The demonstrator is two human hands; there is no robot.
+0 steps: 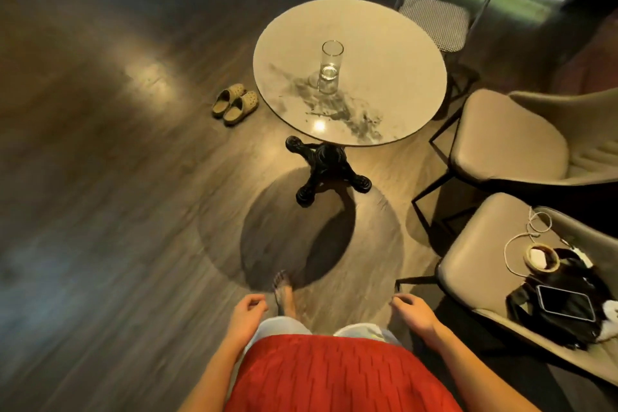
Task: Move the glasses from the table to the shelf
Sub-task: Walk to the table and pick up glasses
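Note:
One tall clear glass [330, 66] stands upright near the middle of a round marble-topped table [394, 43] ahead of me. It is see-through with a thick base. My left hand [246, 311] hangs low at my side, fingers loosely curled, holding nothing. At the other side my right hand [414, 309] is likewise loosely curled and empty. Both hands are well short of the table, about a step back from it. No shelf is in view.
The table rests on a black cast pedestal [326, 170]. Two beige armchairs [508, 140] stand to the right; the nearer one [475, 264] carries a phone, tape roll, cable and dark bag. A wire chair [431, 22] is behind the table. Slippers [235, 104] lie on the wooden floor at left.

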